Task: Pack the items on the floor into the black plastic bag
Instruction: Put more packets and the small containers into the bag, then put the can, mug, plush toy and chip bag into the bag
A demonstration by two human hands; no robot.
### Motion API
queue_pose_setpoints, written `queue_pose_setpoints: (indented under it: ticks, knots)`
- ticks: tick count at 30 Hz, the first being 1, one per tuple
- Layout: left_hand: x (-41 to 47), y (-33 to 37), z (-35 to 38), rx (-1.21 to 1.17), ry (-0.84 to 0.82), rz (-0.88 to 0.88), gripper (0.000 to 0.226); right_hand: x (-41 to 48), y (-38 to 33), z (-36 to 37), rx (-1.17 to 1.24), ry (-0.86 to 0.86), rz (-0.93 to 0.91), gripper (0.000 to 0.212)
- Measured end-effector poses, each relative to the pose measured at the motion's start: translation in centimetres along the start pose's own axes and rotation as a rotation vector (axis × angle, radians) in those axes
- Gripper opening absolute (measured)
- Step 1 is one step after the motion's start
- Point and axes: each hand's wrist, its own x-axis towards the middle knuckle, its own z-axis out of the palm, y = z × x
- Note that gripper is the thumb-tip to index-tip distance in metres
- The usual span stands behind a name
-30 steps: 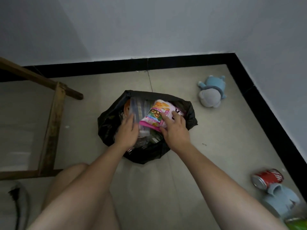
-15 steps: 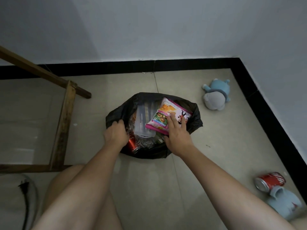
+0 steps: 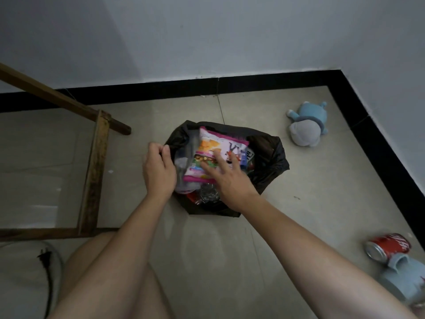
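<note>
The left hand had moved out to grip the black plastic bag by its rim; the right hand, now spread flat, pressed the snack packet down on top inside. The plush toy, cola can and mug were left on the floor.

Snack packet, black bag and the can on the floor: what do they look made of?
The snack packet looks like thin glossy printed plastic film with crimped pink edges. The black bag looks like thin shiny plastic, crinkled with highlights. The can is probably metal, with a red printed side and a silvery end.
</note>
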Motion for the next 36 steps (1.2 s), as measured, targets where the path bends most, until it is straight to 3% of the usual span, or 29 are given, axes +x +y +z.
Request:
queue_pose_setpoints:
  ticks: [3, 6, 9, 12, 17, 20, 23, 25, 30, 36]
  knots:
    - [-0.8, 0.7, -0.3, -0.159, -0.017, -0.107, 0.014, 1.3, -1.4, 0.1, -0.057, -0.070, -0.046, 0.090]
    - [-0.6, 1.0, -1.4, -0.336, 0.085, -0.222, 0.008, 2.2, -1.8, -0.6, -0.039, -0.105, -0.040, 0.091]
    - [-0.4, 1.4, -2.3, -0.403, 0.136, -0.198, 0.009, 0.8, -0.8, -0.8, -0.004, -0.012, -0.006, 0.091]
    - [-0.9, 1.9, -1.9, -0.313, 0.103, -0.162, 0.015, -1.7, 1.2, 0.7, -0.009, 0.083, 0.038, 0.091]
    - [-1.9, 3.3, -0.1, -0.129, -0.026, -0.045, 0.024, -2.7, 2.4, 1.8, -0.058, -0.080, 0.001, 0.091]
    - [-2.9, 4.4, 0.5, 0.212, -0.071, 0.162, 0.046, -3.1, 3.1, 0.9, 0.136, 0.125, 0.020, 0.076]
    - [-3.8, 5.9, 1.0, 0.440, -0.136, 0.379, 0.058, -4.9, 5.3, 1.0, 0.309, 0.445, 0.137, 0.063]
    - [-4.8, 6.7, 1.9, 0.514, -0.237, 0.488, 0.058, -6.9, 7.6, 2.0, 0.352, 0.517, 0.223, 0.061]
    - [-8.5, 9.3, 7.2, 0.558, -0.457, 0.644, 0.061, -14.2, 15.8, 5.6, 0.364, 0.460, 0.491, 0.062]
    - [-16.0, 14.5, 18.0, 0.479, -0.751, 0.817, 0.063, -23.1, 24.7, 10.1, 0.482, 0.298, 1.063, 0.068]
